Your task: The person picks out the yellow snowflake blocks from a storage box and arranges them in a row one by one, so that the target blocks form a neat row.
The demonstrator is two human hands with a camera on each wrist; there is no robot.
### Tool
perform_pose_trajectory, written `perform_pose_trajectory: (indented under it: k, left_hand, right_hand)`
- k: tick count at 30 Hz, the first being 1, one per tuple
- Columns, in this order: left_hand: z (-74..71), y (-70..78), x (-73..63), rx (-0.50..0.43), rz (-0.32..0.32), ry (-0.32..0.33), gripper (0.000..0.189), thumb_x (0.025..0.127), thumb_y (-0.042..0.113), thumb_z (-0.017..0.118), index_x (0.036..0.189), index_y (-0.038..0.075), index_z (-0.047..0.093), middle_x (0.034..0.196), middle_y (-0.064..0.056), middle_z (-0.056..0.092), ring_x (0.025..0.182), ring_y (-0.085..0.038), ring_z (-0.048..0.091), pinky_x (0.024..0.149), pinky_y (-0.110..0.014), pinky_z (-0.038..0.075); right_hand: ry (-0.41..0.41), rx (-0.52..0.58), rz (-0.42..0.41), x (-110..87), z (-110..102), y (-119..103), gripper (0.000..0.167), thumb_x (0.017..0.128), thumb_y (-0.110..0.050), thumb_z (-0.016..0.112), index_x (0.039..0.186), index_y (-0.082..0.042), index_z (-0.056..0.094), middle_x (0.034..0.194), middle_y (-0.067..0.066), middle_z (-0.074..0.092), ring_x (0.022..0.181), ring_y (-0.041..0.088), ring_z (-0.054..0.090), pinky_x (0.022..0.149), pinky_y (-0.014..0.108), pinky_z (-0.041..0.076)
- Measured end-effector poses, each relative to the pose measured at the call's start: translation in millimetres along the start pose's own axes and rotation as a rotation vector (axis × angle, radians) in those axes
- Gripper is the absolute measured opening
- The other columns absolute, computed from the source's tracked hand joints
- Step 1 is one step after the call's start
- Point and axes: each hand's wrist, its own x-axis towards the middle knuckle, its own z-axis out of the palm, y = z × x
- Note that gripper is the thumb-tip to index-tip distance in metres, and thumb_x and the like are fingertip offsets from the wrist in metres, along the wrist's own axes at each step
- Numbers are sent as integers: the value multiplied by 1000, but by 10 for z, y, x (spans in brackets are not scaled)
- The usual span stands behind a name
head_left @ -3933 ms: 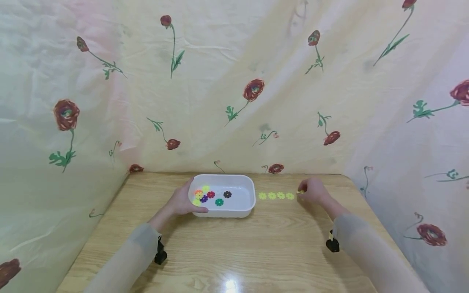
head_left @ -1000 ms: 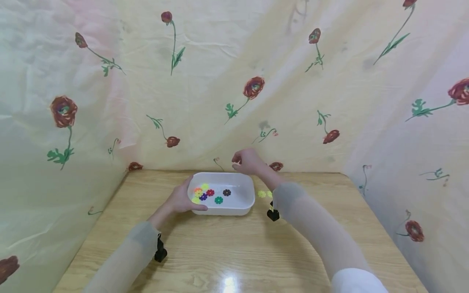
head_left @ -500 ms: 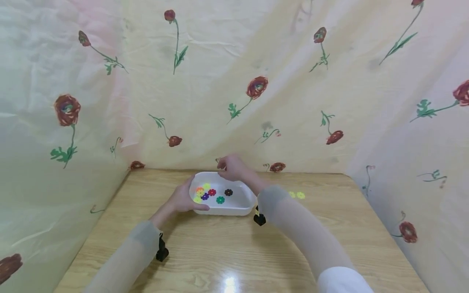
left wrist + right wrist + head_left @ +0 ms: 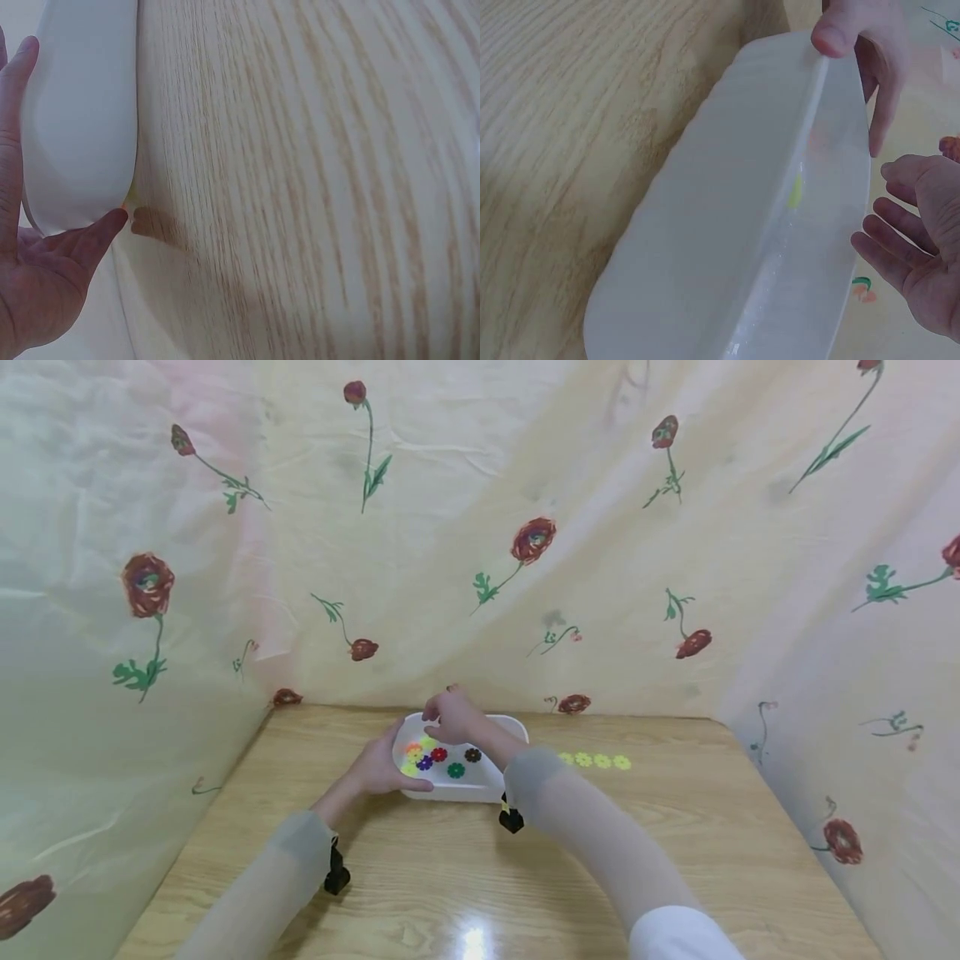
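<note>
My left hand (image 4: pixel 375 766) grips the left end of a white plastic box (image 4: pixel 465 792), its thumb along the near rim. In the left wrist view, the fingers (image 4: pixel 94 236) press against the end of the box. Over the box's back left part hovers my right hand (image 4: pixel 453 714), its fingers bent and holding nothing. The right wrist view shows those fingers (image 4: pixel 904 229) spread beside the far wall. Flower-shaped plastic pieces lie in the box: a green one (image 4: pixel 456 770), a red one (image 4: pixel 438 754), a dark brown one (image 4: pixel 472 755), a purple one (image 4: pixel 425 762), and yellow and orange ones.
To the right of the box, several yellow flower pieces (image 4: pixel 602 761) form a straight row on the wooden table (image 4: pixel 420 868); my right sleeve (image 4: pixel 592 827) crosses in front of the row's left end. A flower-printed curtain (image 4: pixel 450 568) stands behind the table and at both sides.
My right hand has left the far end of the yellow row, where it set down a piece, and moved left to above the box. The left hand keeps its grip on the box.
</note>
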Motion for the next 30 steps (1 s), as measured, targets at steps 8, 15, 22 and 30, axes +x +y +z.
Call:
perform_pose_trajectory:
  k: [8, 15, 22, 30]
  left_hand:
    - [1, 2, 6, 30, -16, 1, 137, 70, 50, 99, 170, 7, 16, 166, -18, 43, 146, -37, 52, 121, -58, 45]
    - [-24, 5, -12, 28, -8, 9, 137, 70, 48, 99, 169, 3, 16, 168, -22, 39, 148, -40, 49, 121, -60, 44]
    - [-36, 11, -6, -9, 41, 13, 132, 71, 41, 100, 169, 4, 20, 163, -19, 46, 143, -38, 54, 118, -59, 47]
    - [-22, -16, 12, 2, 33, 16, 135, 66, 43, 103, 169, 8, 23, 161, -13, 51, 143, -34, 54, 120, -57, 45]
  right_hand:
    - [-55, 22, 19, -14, 158, -45, 25, 98, -17, 77, 121, -6, 77, 121, 12, 78, 115, 27, 73, 102, 38, 61]
    - [-73, 2, 19, -7, 315, -61, 32, 97, -16, 76, 126, -3, 74, 128, 12, 77, 121, 28, 72, 106, 38, 59]
    - [-51, -11, 11, 7, 448, -76, 30, 94, -12, 77, 124, -5, 75, 123, 10, 77, 117, 26, 70, 107, 37, 57]
    - [-72, -33, 26, -29, 569, -92, 30, 93, -8, 76, 123, -7, 77, 119, 6, 78, 100, 19, 67, 91, 29, 56]
